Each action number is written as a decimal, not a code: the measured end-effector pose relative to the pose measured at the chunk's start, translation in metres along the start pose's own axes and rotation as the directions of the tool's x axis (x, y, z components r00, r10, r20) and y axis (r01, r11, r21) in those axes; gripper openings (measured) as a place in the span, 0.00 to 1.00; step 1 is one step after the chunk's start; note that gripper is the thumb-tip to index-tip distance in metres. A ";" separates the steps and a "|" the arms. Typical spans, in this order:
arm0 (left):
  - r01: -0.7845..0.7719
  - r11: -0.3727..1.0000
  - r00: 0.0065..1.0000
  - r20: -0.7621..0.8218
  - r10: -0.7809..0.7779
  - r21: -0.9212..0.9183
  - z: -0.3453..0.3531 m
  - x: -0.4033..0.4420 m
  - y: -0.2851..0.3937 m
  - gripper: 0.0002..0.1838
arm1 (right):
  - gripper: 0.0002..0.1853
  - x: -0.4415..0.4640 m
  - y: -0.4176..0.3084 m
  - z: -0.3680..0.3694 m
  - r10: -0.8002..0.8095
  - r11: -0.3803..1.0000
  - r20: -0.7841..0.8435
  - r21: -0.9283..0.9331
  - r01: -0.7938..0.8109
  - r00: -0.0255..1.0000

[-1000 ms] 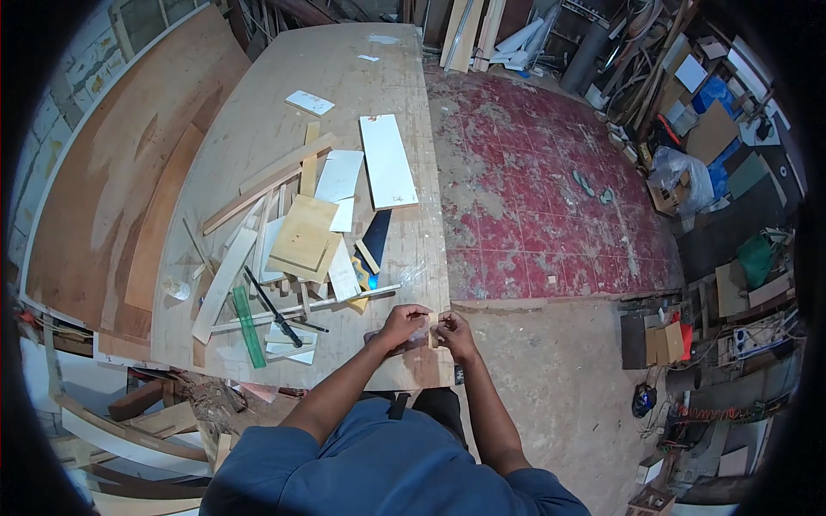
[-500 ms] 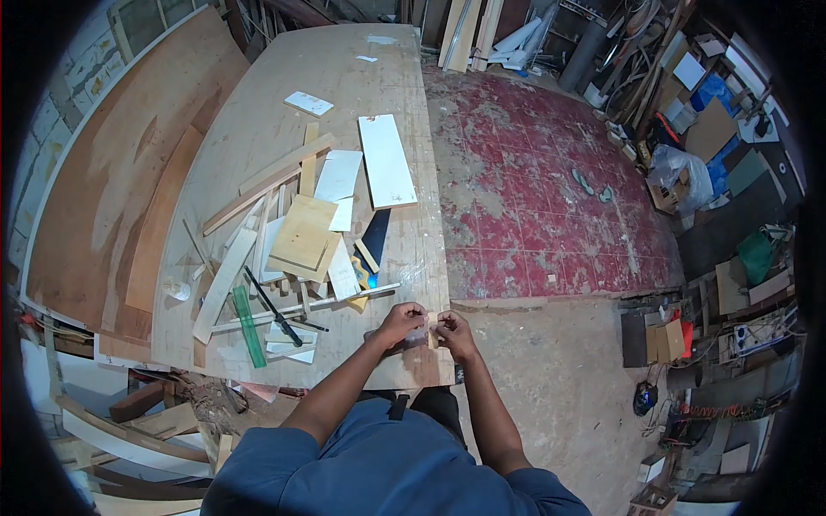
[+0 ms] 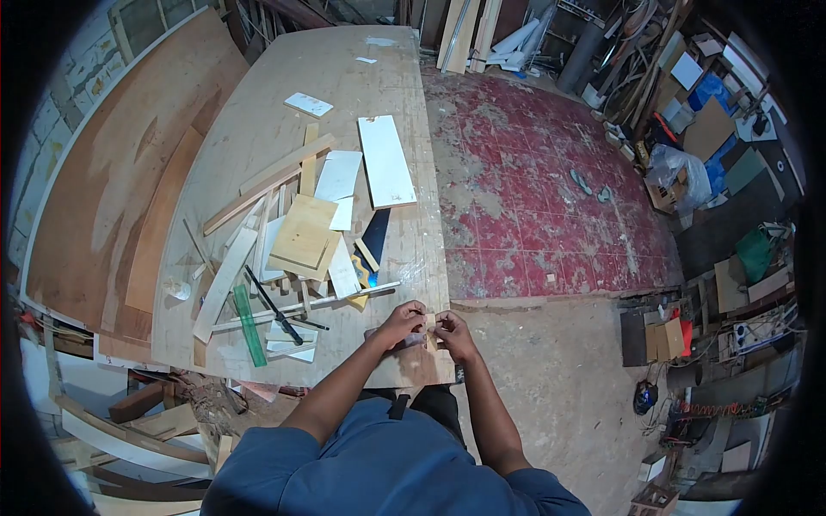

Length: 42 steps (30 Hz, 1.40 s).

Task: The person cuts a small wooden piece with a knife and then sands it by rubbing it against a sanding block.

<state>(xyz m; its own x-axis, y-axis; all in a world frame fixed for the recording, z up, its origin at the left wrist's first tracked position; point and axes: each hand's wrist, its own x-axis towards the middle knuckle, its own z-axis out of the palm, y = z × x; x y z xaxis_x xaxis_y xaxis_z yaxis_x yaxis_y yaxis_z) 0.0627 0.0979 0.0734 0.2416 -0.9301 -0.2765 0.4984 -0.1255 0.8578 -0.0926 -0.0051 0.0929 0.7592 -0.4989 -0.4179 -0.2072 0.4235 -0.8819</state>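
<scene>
Near the front right corner of the wooden worktable (image 3: 413, 258), both my hands pinch a small pale strip of wood (image 3: 431, 332). My left hand (image 3: 404, 322) grips it from the left with curled fingers. On its other side, my right hand (image 3: 454, 334) holds it between thumb and fingers. Beneath the hands lies a darker brown patch of board (image 3: 419, 368). Left of my left hand are a thin white strip (image 3: 344, 297), a black-handled tool (image 3: 274, 305), a green ruler-like strip (image 3: 249, 328) and small white offcuts (image 3: 291, 342).
A pile of wood pieces, topped by a yellowish board (image 3: 303, 236), covers the table's middle. A long white board (image 3: 386, 162) lies behind it. Large brown plywood (image 3: 112, 189) leans at the left. Right of the table are a red tiled floor (image 3: 551, 189), sandals (image 3: 589, 185) and stacked clutter.
The hands stay almost in place. The small wood strip between them has turned slightly, showing more of its pale face.
</scene>
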 end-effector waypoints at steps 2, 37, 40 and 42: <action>-0.002 1.000 1.000 -0.004 0.002 -0.006 0.001 -0.001 0.003 0.04 | 0.09 0.000 -0.001 -0.001 0.002 1.000 0.013 -0.007 -0.002 1.000; 0.024 0.993 0.999 0.019 -0.026 0.117 0.002 -0.009 -0.023 0.24 | 0.19 0.012 0.005 0.016 -0.227 0.962 -0.338 0.070 0.265 0.913; 0.067 0.977 0.997 0.012 -0.071 0.201 0.000 -0.015 -0.017 0.24 | 0.21 0.017 0.014 0.008 -0.261 0.955 -0.334 0.047 0.292 0.906; 0.053 0.941 0.998 -0.060 -0.035 0.333 -0.012 -0.009 -0.034 0.25 | 0.20 0.021 0.022 0.000 -0.361 0.932 -0.354 -0.145 0.331 0.862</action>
<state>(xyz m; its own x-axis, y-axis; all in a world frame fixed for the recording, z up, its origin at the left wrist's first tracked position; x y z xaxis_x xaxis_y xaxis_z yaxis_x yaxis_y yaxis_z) 0.0534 0.1144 0.0414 0.2736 -0.9028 -0.3317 0.2046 -0.2823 0.9372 -0.0814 -0.0057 0.0645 0.5111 -0.8513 -0.1190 -0.0317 0.1197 -0.9923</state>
